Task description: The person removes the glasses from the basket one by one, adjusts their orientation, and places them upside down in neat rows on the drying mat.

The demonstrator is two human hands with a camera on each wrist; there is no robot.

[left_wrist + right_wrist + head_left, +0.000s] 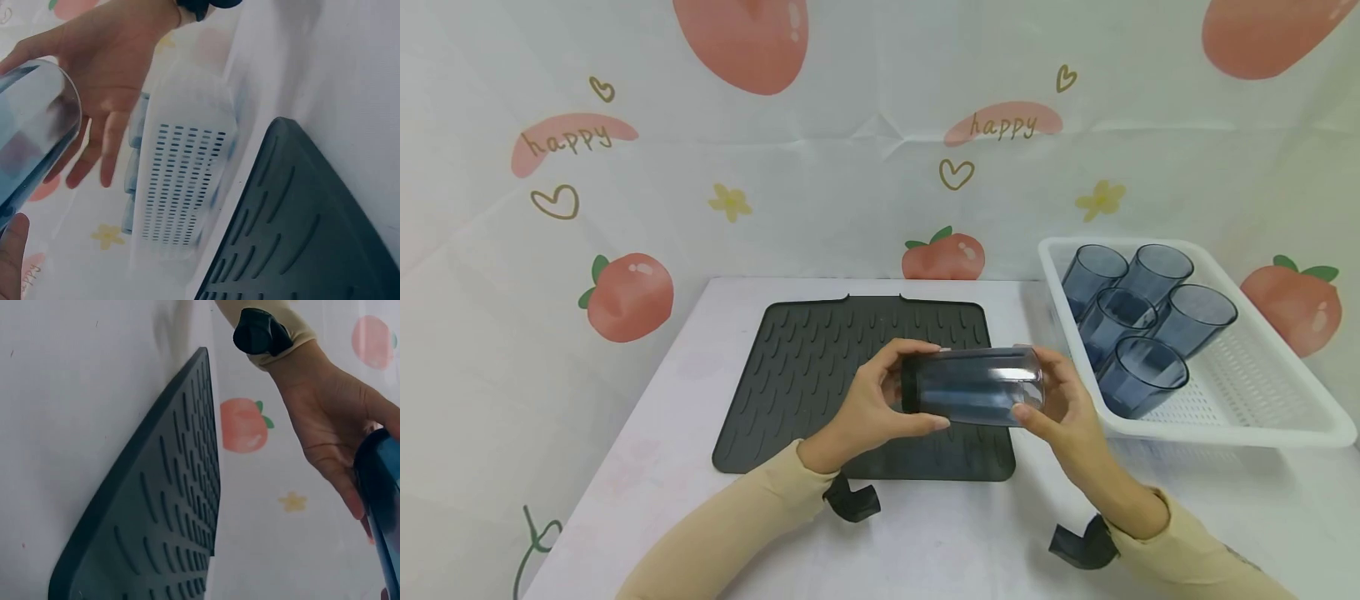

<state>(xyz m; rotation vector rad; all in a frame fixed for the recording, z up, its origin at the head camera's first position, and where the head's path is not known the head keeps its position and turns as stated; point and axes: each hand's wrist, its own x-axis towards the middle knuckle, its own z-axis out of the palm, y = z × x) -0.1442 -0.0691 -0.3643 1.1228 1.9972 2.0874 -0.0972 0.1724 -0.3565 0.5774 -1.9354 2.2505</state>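
Note:
A blue-tinted clear drinking glass [973, 387] lies sideways between both hands, held above the dark ribbed mat [797, 392]. My left hand [880, 400] grips its left end, thumb along the lower side and fingers over the top. At the other end, my right hand [1067, 412] holds the glass with the thumb on its near side and fingers behind. Several of the right hand's fingers [107, 150] stretch past the glass in the left wrist view. In the right wrist view, the left hand [331, 419] wraps the glass's dark end [378, 469].
To the right stands a white perforated plastic basket [1262, 429] with several matching blue glasses [1142, 375] upright at its left side. A white table [655, 442] carries mat and basket. Behind hangs a fruit-printed cloth [842, 192]. Black straps [853, 502] hang at both wrists.

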